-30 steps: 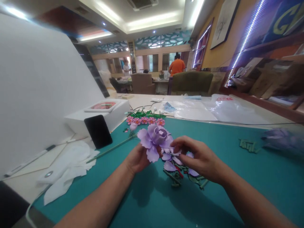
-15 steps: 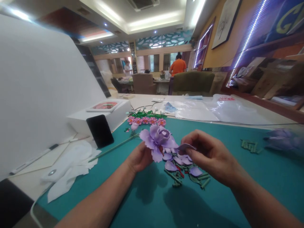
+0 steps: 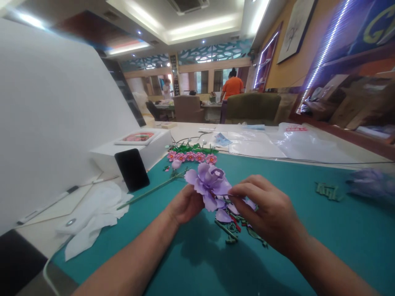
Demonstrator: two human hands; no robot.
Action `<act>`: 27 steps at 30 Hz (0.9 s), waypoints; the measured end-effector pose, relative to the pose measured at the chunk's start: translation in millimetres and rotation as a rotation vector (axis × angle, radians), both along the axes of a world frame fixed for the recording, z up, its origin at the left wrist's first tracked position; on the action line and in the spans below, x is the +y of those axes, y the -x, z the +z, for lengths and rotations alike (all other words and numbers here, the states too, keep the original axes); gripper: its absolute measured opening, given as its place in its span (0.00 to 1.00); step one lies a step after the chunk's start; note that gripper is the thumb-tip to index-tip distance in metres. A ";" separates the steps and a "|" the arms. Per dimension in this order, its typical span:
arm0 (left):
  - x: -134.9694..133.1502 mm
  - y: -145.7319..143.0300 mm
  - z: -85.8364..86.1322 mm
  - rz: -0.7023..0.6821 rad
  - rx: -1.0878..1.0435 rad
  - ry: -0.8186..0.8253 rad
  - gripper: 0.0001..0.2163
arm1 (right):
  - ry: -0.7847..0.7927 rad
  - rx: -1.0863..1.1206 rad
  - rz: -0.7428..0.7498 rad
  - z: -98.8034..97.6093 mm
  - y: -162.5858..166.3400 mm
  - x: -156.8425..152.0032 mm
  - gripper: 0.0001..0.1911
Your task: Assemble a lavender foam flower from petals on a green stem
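two hands hold the purple flower (image 3: 209, 183) just above the teal mat (image 3: 308, 230), left hand (image 3: 185, 204) curled closed round its base and right hand (image 3: 268, 209) pinched tight on an outer petal, so i judge a hard squeeze could crease that petal or pull it loose.

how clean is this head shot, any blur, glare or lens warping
Head view: the wide lens bows the edges, tilting the white wall and the shelves outward; the ceiling lights and LED strip are blown out; the purple heap at the right edge is smeared; the purple flower, left hand and right hand are fairly sharp, casting soft shadows on the teal mat.
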State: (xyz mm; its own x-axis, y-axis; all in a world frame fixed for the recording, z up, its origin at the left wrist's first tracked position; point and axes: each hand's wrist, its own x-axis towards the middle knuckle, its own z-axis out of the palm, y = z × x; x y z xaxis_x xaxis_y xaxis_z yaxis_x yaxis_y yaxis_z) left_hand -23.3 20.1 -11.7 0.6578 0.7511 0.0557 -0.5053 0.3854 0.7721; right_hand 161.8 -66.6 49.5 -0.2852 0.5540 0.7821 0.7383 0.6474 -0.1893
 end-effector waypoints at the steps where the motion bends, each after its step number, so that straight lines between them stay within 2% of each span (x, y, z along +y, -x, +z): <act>1: 0.0 -0.1 -0.1 -0.002 -0.001 0.001 0.12 | -0.023 -0.023 -0.015 -0.9 0.4 0.4 0.07; 6: 1.2 0.1 -1.7 -0.011 -0.001 -0.003 0.12 | -0.084 -0.074 -0.035 -3.1 1.3 1.7 0.09; 17: -2.4 -2.6 2.5 0.003 -0.027 0.049 0.11 | -0.104 -0.105 -0.047 -5.4 5.9 1.9 0.11; 27: -7.7 -5.3 9.4 -0.013 0.025 -0.016 0.11 | -0.106 -0.109 -0.035 -7.4 5.8 3.0 0.11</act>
